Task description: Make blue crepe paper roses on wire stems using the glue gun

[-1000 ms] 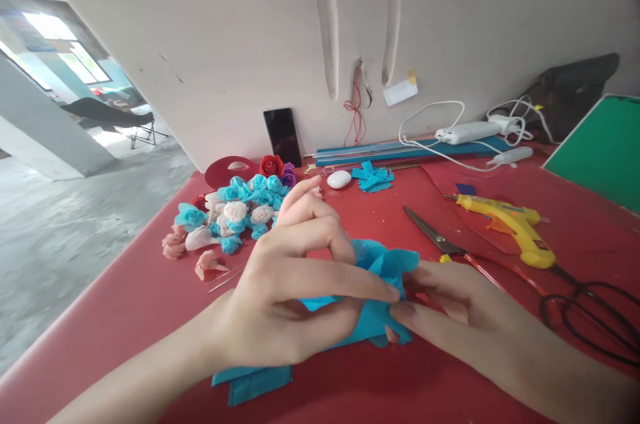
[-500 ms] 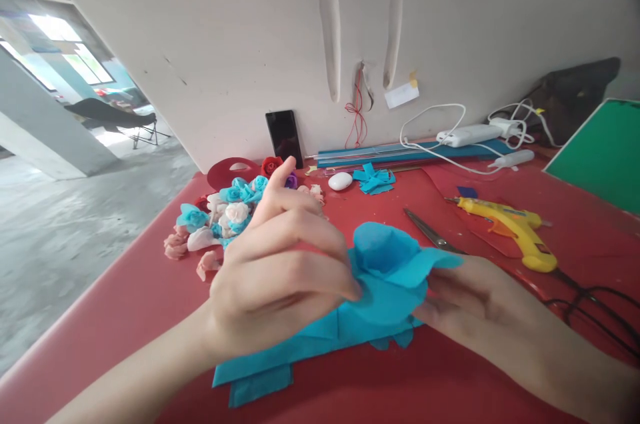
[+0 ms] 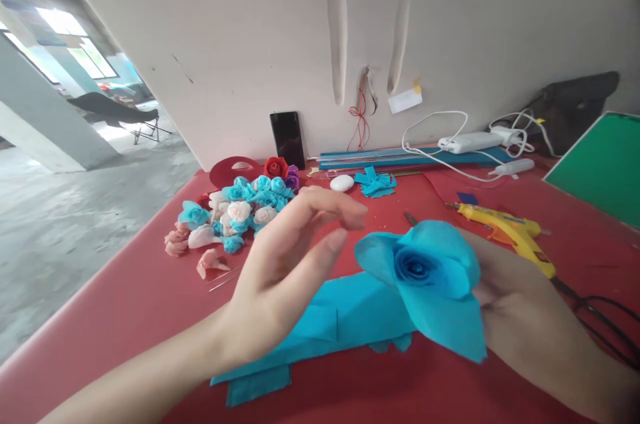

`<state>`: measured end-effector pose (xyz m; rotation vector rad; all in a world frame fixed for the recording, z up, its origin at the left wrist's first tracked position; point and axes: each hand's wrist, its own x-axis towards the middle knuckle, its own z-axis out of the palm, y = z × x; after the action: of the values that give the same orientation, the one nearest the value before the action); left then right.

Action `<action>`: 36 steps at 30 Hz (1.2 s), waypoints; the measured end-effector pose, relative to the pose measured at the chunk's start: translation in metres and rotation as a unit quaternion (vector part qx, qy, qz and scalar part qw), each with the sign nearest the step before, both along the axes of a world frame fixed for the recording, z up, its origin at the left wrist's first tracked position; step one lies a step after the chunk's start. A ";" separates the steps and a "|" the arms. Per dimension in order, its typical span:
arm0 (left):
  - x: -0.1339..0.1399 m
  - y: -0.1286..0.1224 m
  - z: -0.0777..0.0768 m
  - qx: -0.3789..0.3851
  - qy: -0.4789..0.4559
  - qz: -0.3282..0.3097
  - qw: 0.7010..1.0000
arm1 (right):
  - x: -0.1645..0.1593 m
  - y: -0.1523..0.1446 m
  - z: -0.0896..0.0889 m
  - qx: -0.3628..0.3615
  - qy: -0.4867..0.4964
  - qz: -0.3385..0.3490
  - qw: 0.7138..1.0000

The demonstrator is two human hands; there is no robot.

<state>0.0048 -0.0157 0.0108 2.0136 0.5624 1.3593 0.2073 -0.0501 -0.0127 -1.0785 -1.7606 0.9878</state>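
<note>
A blue crepe paper flower (image 3: 435, 271) faces me, its tightly coiled centre ringed by wide loose petals. My right hand (image 3: 525, 311) is closed on it from behind, and the petals hide most of its fingertips. Just left of the flower is my left hand (image 3: 285, 271), holding nothing, its thumb and curved fingers apart. Under both hands lie blue crepe paper strips (image 3: 360, 324) on the red table.
Small paper flowers (image 3: 240, 211) in several colours are heaped at the left. A yellow glue gun (image 3: 520, 231) lies to the right, with scissors (image 3: 410, 219) partly hidden by the flower. A phone (image 3: 287, 139) leans on the board behind blue paper scraps (image 3: 375, 182).
My left hand has let go of the petals and opened, moving slightly left. My right hand has turned the flower so its coiled centre now shows.
</note>
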 end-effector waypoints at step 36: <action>0.006 -0.017 0.001 0.022 0.098 -0.061 0.993 | 0.015 0.007 0.002 0.432 -0.206 -0.004 0.878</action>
<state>0.0107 -0.0323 0.0122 2.1940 0.4904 1.1194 0.2221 -0.0435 -0.0106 -0.7111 -2.1898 -0.1188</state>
